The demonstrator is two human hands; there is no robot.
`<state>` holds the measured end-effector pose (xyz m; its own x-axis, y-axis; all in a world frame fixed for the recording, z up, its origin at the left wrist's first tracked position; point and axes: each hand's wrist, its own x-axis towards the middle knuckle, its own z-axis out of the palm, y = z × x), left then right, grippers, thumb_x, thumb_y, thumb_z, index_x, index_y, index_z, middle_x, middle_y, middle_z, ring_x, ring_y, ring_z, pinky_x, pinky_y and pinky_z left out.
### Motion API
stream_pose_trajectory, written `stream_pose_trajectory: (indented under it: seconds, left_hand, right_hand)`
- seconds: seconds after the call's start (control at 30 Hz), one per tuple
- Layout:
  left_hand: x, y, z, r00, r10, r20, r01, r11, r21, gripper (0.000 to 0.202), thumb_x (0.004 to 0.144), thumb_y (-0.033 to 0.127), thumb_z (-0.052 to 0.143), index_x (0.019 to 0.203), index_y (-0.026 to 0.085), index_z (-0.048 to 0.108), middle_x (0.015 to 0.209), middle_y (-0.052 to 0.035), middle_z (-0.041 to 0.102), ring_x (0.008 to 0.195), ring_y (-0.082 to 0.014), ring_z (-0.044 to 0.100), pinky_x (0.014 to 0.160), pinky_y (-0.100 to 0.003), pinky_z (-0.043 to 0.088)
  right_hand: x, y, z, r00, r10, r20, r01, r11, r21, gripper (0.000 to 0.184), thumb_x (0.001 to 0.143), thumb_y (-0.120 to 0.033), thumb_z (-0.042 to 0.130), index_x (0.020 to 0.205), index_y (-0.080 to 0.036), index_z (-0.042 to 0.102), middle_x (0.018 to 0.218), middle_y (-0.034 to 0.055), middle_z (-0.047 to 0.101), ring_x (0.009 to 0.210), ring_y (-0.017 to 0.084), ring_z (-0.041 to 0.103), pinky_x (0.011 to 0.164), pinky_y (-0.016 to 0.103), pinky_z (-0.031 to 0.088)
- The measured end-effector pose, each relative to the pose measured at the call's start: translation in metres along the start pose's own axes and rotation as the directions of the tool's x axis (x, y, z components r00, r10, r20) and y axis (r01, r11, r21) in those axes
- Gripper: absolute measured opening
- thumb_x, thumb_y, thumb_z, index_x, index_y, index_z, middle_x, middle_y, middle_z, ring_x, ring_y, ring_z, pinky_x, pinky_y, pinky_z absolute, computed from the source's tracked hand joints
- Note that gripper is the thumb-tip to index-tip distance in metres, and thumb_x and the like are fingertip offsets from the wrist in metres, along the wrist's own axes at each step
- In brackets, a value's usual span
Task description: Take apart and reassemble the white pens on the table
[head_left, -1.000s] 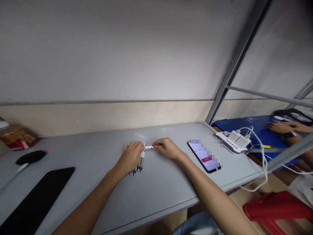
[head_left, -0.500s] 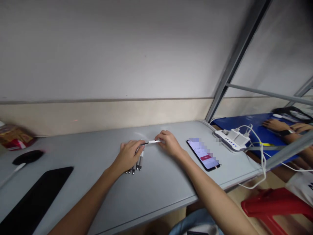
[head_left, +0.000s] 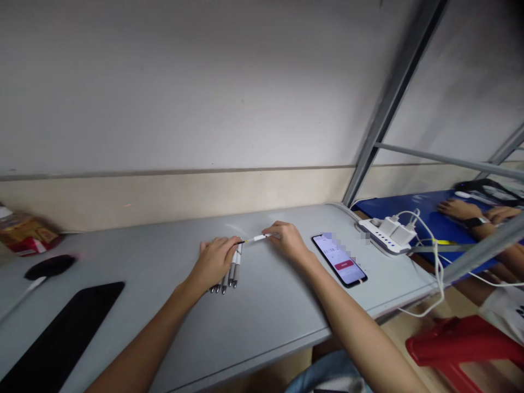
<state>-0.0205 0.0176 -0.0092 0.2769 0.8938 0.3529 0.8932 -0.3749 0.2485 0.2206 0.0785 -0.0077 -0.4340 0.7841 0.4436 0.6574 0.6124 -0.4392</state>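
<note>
A white pen (head_left: 259, 238) is stretched between my two hands, a little above the desk. My right hand (head_left: 283, 239) pinches its right end with thumb and fingers. At its left end is a thin dark tip with a small yellowish bit, and my left hand (head_left: 219, 255) is closed on that end. Whether the tip and the white barrel are joined I cannot tell. Under and beside my left hand lie several grey-and-white pens (head_left: 232, 271) side by side, their dark ends toward me; my hand and wrist partly hide them.
Right of my hands, a lit phone (head_left: 339, 261) lies on the grey desk (head_left: 254, 327), with a white power strip (head_left: 385, 236) behind it. Leftward are a black tablet-like slab (head_left: 67, 333), a black oval object (head_left: 49, 266) and a packet (head_left: 28, 232). Another person's hands (head_left: 460, 209) rest on a blue table.
The dark section beside my left fingers looks thinner, and a yellowish bit now shows. My left fingers have drawn closer together. More of the lying pens is visible.
</note>
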Motion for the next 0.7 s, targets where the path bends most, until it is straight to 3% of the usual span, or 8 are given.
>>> stream_pose_trajectory:
  seconds: [0.4, 0.57, 0.7]
  left_hand:
    - [-0.002, 0.009, 0.005, 1.0, -0.004, 0.015, 0.005, 0.999, -0.052, 0.026, 0.097, 0.032, 0.032, 0.105, 0.024, 0.055, 0.101, -0.0027, 0.066, 0.095, -0.0208, 0.057, 0.084, -0.037, 0.03]
    - [-0.002, 0.008, 0.007, 0.999, 0.011, 0.04, -0.007, 0.996, -0.093, 0.028, 0.098, 0.03, 0.028, 0.095, 0.021, 0.054, 0.094, -0.0027, 0.063, 0.093, -0.0203, 0.055, 0.082, -0.036, 0.032]
    - [-0.001, 0.004, 0.008, 0.998, 0.055, 0.019, -0.053, 0.994, -0.092, 0.024, 0.096, 0.028, 0.032, 0.094, 0.02, 0.054, 0.095, -0.0035, 0.062, 0.093, -0.0205, 0.053, 0.08, -0.034, 0.033]
  right_hand:
    - [-0.002, -0.017, 0.014, 0.978, -0.209, 0.016, 0.207, 0.973, 0.106, 0.027, 0.084, -0.012, 0.059, 0.108, -0.021, 0.068, 0.095, 0.0058, 0.07, 0.084, 0.016, 0.061, 0.078, 0.025, 0.041]
    - [-0.002, -0.018, 0.017, 0.978, -0.208, -0.001, 0.206, 0.966, 0.154, 0.018, 0.081, -0.011, 0.062, 0.095, -0.019, 0.069, 0.085, 0.004, 0.07, 0.079, 0.016, 0.059, 0.076, 0.025, 0.04]
    - [-0.002, -0.016, 0.015, 0.978, -0.207, 0.024, 0.194, 0.947, 0.255, 0.016, 0.083, -0.014, 0.06, 0.096, -0.019, 0.069, 0.091, 0.0042, 0.071, 0.078, 0.014, 0.06, 0.075, 0.023, 0.04]
